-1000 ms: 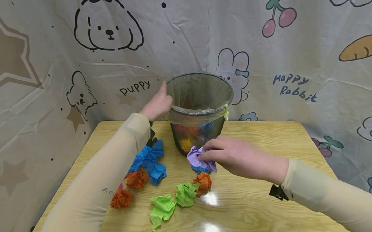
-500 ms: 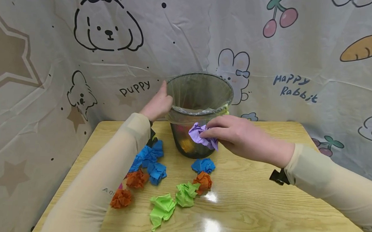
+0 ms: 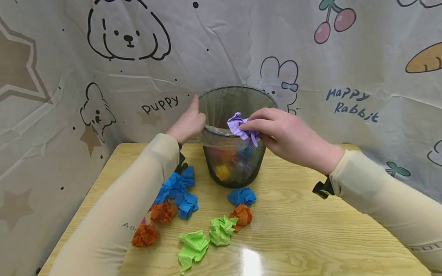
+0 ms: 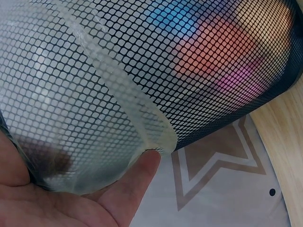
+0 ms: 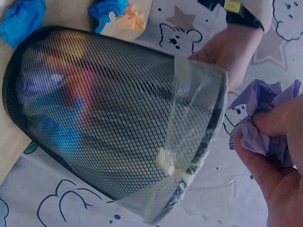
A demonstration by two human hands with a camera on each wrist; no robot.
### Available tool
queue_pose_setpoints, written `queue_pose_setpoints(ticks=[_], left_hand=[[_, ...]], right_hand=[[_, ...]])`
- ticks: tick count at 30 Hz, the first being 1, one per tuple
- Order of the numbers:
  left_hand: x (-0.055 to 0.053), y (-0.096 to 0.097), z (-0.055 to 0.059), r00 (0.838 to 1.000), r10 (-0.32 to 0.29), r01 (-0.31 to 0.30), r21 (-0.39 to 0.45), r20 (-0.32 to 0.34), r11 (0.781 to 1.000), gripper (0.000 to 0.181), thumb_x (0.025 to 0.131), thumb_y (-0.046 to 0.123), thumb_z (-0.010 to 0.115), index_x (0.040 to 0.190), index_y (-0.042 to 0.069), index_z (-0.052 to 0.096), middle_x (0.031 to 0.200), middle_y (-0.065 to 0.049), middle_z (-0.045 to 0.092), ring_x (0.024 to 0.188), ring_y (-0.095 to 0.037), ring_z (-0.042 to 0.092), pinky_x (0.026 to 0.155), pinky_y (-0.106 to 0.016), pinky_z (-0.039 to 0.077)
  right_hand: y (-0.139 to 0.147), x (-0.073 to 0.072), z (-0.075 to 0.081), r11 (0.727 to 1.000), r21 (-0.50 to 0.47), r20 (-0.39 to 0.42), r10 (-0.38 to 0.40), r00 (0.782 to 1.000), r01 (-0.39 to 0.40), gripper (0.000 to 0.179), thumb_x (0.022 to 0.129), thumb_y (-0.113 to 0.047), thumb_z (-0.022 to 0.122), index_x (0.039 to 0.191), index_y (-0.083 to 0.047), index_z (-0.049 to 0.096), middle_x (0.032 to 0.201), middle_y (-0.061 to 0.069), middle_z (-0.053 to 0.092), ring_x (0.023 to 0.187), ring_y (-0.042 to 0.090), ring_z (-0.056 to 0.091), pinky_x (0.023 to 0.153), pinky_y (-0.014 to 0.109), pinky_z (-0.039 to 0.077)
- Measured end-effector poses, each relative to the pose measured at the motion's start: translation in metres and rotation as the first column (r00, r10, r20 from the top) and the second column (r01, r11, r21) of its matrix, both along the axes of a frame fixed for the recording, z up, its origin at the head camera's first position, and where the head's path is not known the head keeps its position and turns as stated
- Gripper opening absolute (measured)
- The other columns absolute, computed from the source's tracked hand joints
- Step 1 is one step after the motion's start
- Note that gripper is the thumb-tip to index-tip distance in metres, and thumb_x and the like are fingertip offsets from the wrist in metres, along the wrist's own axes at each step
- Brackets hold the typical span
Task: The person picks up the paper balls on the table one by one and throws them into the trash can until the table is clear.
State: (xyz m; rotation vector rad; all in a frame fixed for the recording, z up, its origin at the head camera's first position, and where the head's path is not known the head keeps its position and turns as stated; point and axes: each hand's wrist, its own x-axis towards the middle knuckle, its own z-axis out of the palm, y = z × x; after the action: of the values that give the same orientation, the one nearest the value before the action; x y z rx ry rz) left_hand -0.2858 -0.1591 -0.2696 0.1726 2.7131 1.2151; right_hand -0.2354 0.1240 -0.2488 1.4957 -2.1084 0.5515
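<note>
My right hand (image 3: 289, 135) pinches a crumpled purple paper ball (image 5: 265, 118) between thumb and fingers, at the front rim of the black mesh wastebasket (image 3: 238, 171). A clear plastic liner (image 5: 187, 101) is folded over the basket's rim and knotted on one side. On the basket's left side, my left hand (image 3: 190, 122) grips the lined rim; in the left wrist view a finger (image 4: 142, 172) lies against the outside of the liner. Colored paper balls show through the mesh, among them an orange one (image 4: 213, 47).
Several crumpled papers lie on the wooden table (image 3: 313, 224): a blue ball (image 3: 242, 196), an orange ball (image 3: 242, 215), a green ball (image 3: 222, 230), and more blue and orange ones beside my left sleeve (image 3: 129, 200). A printed curtain (image 3: 210, 38) hangs close behind the basket.
My right hand has lifted the purple paper ball from beside the blue ball on the table up to the basket's front rim. My left hand stays at the rim.
</note>
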Motion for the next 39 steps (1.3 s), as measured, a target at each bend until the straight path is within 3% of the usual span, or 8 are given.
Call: queue_pose_setpoints(ticks=[3,7,14,21,30,39], left_hand=[[-0.001,0.001,0.0,1.0,0.002,-0.002,-0.007,-0.005,1.0,0.071,0.105,0.015,0.022,0.16,0.013,-0.022,0.169,-0.005,-0.021,0.155,-0.02,-0.007,0.125,-0.038,0.002],[-0.002,0.001,-0.001,1.0,-0.002,0.002,-0.022,-0.01,1.0,0.071,0.105,0.016,0.021,0.16,0.013,-0.023,0.169,-0.006,-0.021,0.156,-0.021,0.001,0.125,-0.038,0.01],[-0.002,0.0,-0.001,1.0,-0.005,0.004,-0.036,-0.028,0.999,0.07,0.105,0.016,0.022,0.16,0.012,-0.022,0.169,-0.006,-0.02,0.155,-0.02,-0.006,0.125,-0.036,0.001],[0.0,0.0,-0.002,1.0,-0.005,0.004,-0.025,-0.021,1.0,0.07,0.106,0.017,0.021,0.16,0.013,-0.023,0.168,-0.005,-0.021,0.156,-0.02,-0.004,0.125,-0.037,0.003],[0.001,0.0,-0.002,1.0,0.001,-0.002,-0.027,-0.024,1.0,0.071,0.105,0.016,0.022,0.16,0.013,-0.022,0.169,-0.006,-0.02,0.155,-0.021,-0.006,0.124,-0.037,0.0],[0.001,0.0,-0.001,1.0,0.001,-0.002,-0.023,-0.026,1.0,0.071,0.105,0.015,0.022,0.16,0.012,-0.022,0.169,-0.007,-0.019,0.155,-0.022,-0.005,0.124,-0.037,0.001]], right_hand=[[-0.001,-0.008,0.003,0.999,-0.018,0.008,-0.034,0.999,0.034,0.045,0.083,0.018,0.07,0.12,-0.008,0.075,0.115,0.011,0.07,0.104,0.026,0.065,0.087,0.041,0.054],[-0.004,-0.018,0.006,0.998,-0.035,0.028,-0.059,0.998,0.06,0.046,0.083,0.02,0.067,0.12,-0.006,0.075,0.113,0.011,0.069,0.101,0.027,0.065,0.085,0.041,0.054],[-0.008,-0.032,0.01,0.992,-0.009,0.045,-0.125,0.991,0.126,0.041,0.087,0.015,0.066,0.121,-0.006,0.075,0.112,0.011,0.069,0.1,0.026,0.065,0.085,0.04,0.054],[-0.012,-0.045,0.009,0.982,0.017,0.084,-0.19,0.978,0.189,0.036,0.093,0.01,0.061,0.123,-0.005,0.074,0.112,0.01,0.069,0.1,0.023,0.064,0.086,0.039,0.053],[-0.024,-0.055,0.015,0.945,0.106,0.18,-0.324,0.929,0.309,0.034,0.098,0.003,0.056,0.126,-0.008,0.073,0.117,0.008,0.068,0.105,0.022,0.063,0.091,0.039,0.052],[-0.038,-0.069,0.017,0.907,0.195,0.241,-0.413,0.878,0.373,0.036,0.099,0.001,0.055,0.128,-0.009,0.072,0.121,0.009,0.066,0.109,0.025,0.062,0.095,0.042,0.051]])
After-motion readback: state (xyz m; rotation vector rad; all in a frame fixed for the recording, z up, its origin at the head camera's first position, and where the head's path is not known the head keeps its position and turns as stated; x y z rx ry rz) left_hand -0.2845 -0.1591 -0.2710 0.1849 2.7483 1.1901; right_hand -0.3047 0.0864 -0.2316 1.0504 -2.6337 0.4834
